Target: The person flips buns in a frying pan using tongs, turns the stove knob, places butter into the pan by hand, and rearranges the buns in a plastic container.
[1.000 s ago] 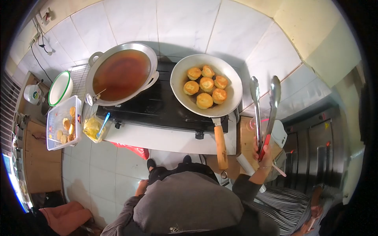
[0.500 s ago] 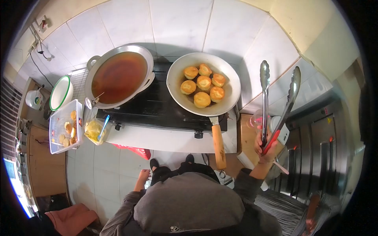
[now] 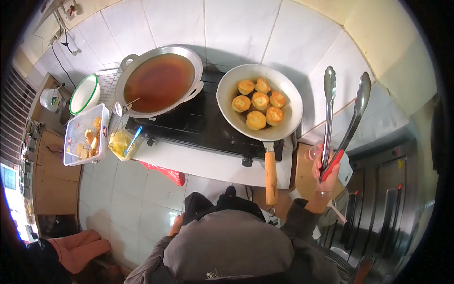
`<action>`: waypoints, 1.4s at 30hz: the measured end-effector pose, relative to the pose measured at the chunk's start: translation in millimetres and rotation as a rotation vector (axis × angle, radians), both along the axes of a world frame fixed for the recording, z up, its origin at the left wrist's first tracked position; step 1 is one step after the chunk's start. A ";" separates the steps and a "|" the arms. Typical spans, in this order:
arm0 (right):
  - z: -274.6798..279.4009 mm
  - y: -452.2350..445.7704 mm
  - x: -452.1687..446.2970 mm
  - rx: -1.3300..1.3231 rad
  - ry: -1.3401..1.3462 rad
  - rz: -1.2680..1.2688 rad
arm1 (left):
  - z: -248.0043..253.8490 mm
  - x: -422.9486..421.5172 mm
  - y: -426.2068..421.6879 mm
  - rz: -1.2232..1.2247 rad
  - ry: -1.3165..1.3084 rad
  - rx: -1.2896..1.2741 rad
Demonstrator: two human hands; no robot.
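My right hand [image 3: 326,173] is wrapped round the red grips of metal tongs [image 3: 353,123], whose two arms point up and stand apart with nothing between them. Left of the tongs, a pale pan [image 3: 224,106] with a wooden handle [image 3: 271,182] sits on the black stove [image 3: 189,130]. Several golden-brown round pieces [image 3: 260,101] lie in it. A wide metal wok [image 3: 124,78] of reddish-brown liquid, with a thermometer [image 3: 118,109] at its rim, stands on the stove's left side. Low beside my body is my left hand [image 3: 177,223], partly hidden, its fingers not clear.
A clear plastic box [image 3: 71,125] with several browned pieces, a tub [image 3: 119,142] with yellow contents and a blue-handled utensil, and a green-rimmed white bowl [image 3: 85,94] are at the left. Another person's pink-clothed legs [image 3: 80,248] show at lower left.
The tongs have risen and moved right in my right hand, with their arms further apart. My left hand is more hidden beside my body. The whole view has shifted slightly.
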State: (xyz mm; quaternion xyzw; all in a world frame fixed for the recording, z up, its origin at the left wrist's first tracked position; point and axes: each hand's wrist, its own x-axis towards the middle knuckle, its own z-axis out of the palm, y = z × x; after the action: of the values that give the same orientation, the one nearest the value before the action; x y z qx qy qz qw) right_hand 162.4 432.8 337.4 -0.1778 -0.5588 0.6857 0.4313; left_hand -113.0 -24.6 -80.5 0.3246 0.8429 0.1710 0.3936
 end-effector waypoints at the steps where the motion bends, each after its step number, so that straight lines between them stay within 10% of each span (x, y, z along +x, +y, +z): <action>1: 3.1 -0.6 -3.0 0.012 0.007 -0.007 | 8.1 -3.0 2.0 0.046 -0.106 -0.056; 9: 80.8 -1.3 -31.0 0.119 -0.060 -0.183 | 213.0 -101.1 112.2 -0.031 -0.503 -0.665; 11: 101.5 20.8 -47.4 0.131 -0.059 -0.205 | 231.9 -111.8 151.4 -0.456 -0.290 0.008; 15: 120.8 71.0 -107.8 0.327 -0.199 -0.618 | 461.3 -10.7 237.0 -0.786 -0.169 1.106; 18: 107.8 108.9 -138.3 0.587 -0.414 -1.104 | 521.0 49.2 235.0 -0.817 -0.074 1.407; 29: 124.1 36.4 -145.3 0.624 -0.819 -1.245 | 551.2 74.4 211.2 -0.908 -0.059 1.444; 38: 124.7 47.2 -141.1 0.310 -0.729 -1.080 | 501.2 56.1 140.2 -0.733 -0.830 1.357; 42: 112.9 58.3 -145.7 0.192 -0.505 -1.077 | 488.7 57.9 165.4 -0.684 -0.442 1.527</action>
State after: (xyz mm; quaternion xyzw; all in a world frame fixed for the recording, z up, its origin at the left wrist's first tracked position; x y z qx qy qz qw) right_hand 16.8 491.1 450.4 -0.5534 -0.5346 0.2538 0.5862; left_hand -55.1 140.8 408.3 0.6952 0.2578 0.6217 0.2525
